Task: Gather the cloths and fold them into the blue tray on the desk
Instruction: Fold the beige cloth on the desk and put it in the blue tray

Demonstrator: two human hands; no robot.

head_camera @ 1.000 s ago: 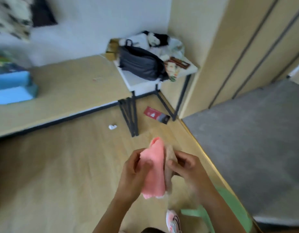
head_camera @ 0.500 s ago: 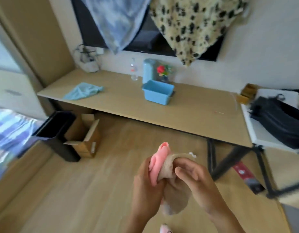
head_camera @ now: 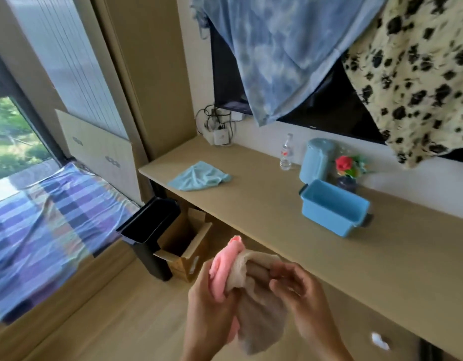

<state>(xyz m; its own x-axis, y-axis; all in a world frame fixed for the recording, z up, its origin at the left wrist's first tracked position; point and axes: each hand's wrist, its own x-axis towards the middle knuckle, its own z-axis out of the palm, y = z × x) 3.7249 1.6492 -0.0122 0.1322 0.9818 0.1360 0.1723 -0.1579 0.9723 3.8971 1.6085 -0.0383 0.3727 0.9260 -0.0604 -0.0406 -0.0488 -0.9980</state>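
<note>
Between both hands: left hand point(head_camera: 212, 311) clutching pink cloth point(head_camera: 224, 267), right hand point(head_camera: 300, 300) pinching beige cloth point(head_camera: 259, 316); blue tray point(head_camera: 334, 207) sitting beyond right hand, light-blue cloth point(head_camera: 199, 176) beyond left; loosely bunched beige cloth likely slipping floorward.

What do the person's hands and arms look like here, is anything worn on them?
Both are bare. The left hand and the right hand show no gloves, and no rings that I can make out on the fingers. The forearms run down to the bottom edge of the picture without sleeves, a watch or bands in the part that is visible. Motion blur softens the finer detail.
</note>
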